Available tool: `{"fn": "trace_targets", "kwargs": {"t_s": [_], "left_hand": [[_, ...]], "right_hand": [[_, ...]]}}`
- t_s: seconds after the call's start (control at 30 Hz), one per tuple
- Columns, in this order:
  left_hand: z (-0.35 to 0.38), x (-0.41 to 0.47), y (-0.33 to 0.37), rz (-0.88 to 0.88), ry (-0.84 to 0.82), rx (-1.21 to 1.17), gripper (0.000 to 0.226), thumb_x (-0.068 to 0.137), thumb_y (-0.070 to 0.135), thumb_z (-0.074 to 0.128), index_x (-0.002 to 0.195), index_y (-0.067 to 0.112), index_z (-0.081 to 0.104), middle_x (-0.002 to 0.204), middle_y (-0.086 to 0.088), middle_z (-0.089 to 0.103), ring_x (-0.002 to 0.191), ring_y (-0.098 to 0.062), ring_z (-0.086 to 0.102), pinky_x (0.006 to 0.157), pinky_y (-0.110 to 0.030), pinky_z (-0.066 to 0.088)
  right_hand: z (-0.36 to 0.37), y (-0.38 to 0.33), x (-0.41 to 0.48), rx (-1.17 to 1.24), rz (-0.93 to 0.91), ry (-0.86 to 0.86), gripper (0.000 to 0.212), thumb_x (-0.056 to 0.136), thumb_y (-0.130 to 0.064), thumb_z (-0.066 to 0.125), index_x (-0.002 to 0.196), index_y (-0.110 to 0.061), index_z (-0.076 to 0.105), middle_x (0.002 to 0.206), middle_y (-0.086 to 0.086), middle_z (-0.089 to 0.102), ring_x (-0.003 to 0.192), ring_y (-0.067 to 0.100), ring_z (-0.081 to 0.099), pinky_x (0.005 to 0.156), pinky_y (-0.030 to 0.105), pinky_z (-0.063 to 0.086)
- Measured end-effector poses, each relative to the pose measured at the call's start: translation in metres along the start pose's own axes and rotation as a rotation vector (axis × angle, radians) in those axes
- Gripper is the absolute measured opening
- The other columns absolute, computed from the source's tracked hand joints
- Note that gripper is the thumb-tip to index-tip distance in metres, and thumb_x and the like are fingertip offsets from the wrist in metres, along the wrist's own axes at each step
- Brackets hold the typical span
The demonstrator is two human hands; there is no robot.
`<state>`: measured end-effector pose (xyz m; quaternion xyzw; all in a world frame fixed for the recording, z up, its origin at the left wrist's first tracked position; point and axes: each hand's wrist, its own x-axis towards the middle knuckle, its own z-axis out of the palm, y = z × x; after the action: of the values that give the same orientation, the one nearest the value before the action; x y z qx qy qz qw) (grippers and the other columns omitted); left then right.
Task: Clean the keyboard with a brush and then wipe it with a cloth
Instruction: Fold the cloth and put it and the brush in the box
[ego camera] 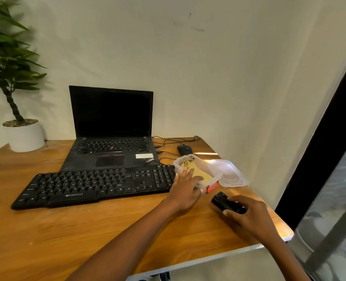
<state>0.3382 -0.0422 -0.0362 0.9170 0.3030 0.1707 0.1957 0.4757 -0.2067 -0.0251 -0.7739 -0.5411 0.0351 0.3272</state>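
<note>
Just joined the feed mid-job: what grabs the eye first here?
The two hands at the wooden table's right end: the left hand reaches into a clear plastic box holding a crumpled yellow cloth, while the right hand grips a small black object near the edge. Left of them lies the long black keyboard, before an open black laptop.

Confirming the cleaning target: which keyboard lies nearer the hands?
The standalone black Zebronics keyboard, lying in front of the laptop; the laptop's built-in keyboard sits farther back.

Black keyboard (95, 185) flat on desk (46, 230), crumpled yellow cloth (196, 169) in clear tub (212, 169) beside it, black brush (220, 200) nearer
</note>
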Motion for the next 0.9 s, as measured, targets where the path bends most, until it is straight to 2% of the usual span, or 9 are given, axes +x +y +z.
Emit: {"fn": "trace_targets", "kwargs": {"t_s": [0.17,0.3,0.37,0.47,0.57,0.67,0.8,0.83,0.9], "left_hand": [[0.005,-0.002,-0.001,0.004,0.089,-0.053,0.037,0.092,0.034,0.052,0.127,0.021,0.048,0.157,-0.002,0.016,0.145,-0.022,0.003,0.116,-0.042,-0.002],[0.011,-0.005,-0.002,0.007,0.186,-0.18,0.044,0.086,0.039,0.061,0.121,0.02,0.043,0.15,-0.001,0.026,0.14,-0.023,0.021,0.114,-0.043,0.023],[0.011,-0.005,-0.003,-0.038,0.249,-0.228,0.066,0.084,0.042,0.064,0.136,0.02,0.029,0.155,-0.001,0.018,0.144,-0.022,0.013,0.117,-0.04,0.005],[0.006,-0.004,-0.007,-0.143,0.226,-0.184,0.099,0.08,0.052,0.064,0.149,0.019,0.002,0.158,-0.005,0.006,0.145,-0.02,-0.006,0.105,-0.04,-0.026],[0.003,-0.004,-0.006,-0.193,0.141,-0.123,0.108,0.079,0.059,0.061,0.149,0.02,-0.011,0.158,-0.009,0.003,0.144,-0.024,-0.012,0.1,-0.048,-0.031],[0.002,-0.003,-0.002,-0.208,0.126,-0.07,0.107,0.08,0.065,0.054,0.148,0.018,-0.014,0.158,-0.011,-0.002,0.142,-0.027,-0.019,0.097,-0.052,-0.033],[0.005,0.004,-0.004,-0.265,0.09,-0.02,0.112,0.076,0.072,0.051,0.149,0.016,-0.013,0.157,-0.012,-0.009,0.138,-0.032,-0.027,0.091,-0.056,-0.036],[0.006,0.005,-0.006,-0.275,0.069,-0.015,0.114,0.075,0.073,0.052,0.149,0.015,-0.011,0.157,-0.011,-0.01,0.138,-0.032,-0.028,0.093,-0.06,-0.034],[0.007,0.008,-0.008,-0.277,0.035,-0.021,0.112,0.074,0.073,0.052,0.15,0.013,-0.005,0.157,-0.01,-0.01,0.136,-0.029,-0.031,0.101,-0.067,-0.023]], "right_hand": [[-0.017,-0.039,0.054,0.19,-0.053,0.191,0.033,0.073,-0.02,0.076,0.104,-0.013,0.066,0.094,-0.005,0.064,0.078,0.006,0.06,0.069,0.01,0.047],[0.007,-0.06,0.115,0.121,-0.02,0.17,0.034,0.074,-0.027,0.075,0.103,-0.011,0.066,0.102,0.006,0.069,0.082,0.014,0.06,0.073,0.022,0.047],[0.025,-0.063,0.132,0.011,0.004,0.095,0.033,0.075,-0.031,0.074,0.101,-0.013,0.064,0.101,0.008,0.068,0.084,0.018,0.061,0.073,0.025,0.048],[0.053,-0.061,0.136,-0.183,0.001,-0.061,0.032,0.078,-0.032,0.07,0.103,-0.015,0.057,0.103,0.005,0.066,0.089,0.018,0.06,0.075,0.027,0.048],[0.066,-0.055,0.137,-0.301,-0.026,-0.146,0.033,0.082,-0.034,0.067,0.107,-0.014,0.057,0.107,0.004,0.065,0.092,0.018,0.061,0.078,0.025,0.047],[0.051,-0.049,0.141,-0.155,-0.018,-0.132,0.026,0.082,-0.036,0.065,0.094,-0.013,0.067,0.094,0.004,0.067,0.084,0.016,0.061,0.077,0.029,0.049],[0.018,0.006,0.144,-0.017,0.305,0.388,0.018,0.084,-0.021,0.057,0.093,-0.009,0.067,0.098,0.012,0.067,0.09,0.029,0.059,0.076,0.032,0.043],[0.015,0.026,0.142,-0.058,0.456,0.421,0.023,0.084,-0.023,0.056,0.099,-0.008,0.065,0.104,0.015,0.065,0.098,0.034,0.056,0.083,0.036,0.041],[0.018,0.064,0.136,-0.091,0.717,0.285,0.038,0.084,-0.038,0.057,0.103,-0.005,0.06,0.11,0.019,0.06,0.106,0.038,0.05,0.094,0.045,0.036]]}}
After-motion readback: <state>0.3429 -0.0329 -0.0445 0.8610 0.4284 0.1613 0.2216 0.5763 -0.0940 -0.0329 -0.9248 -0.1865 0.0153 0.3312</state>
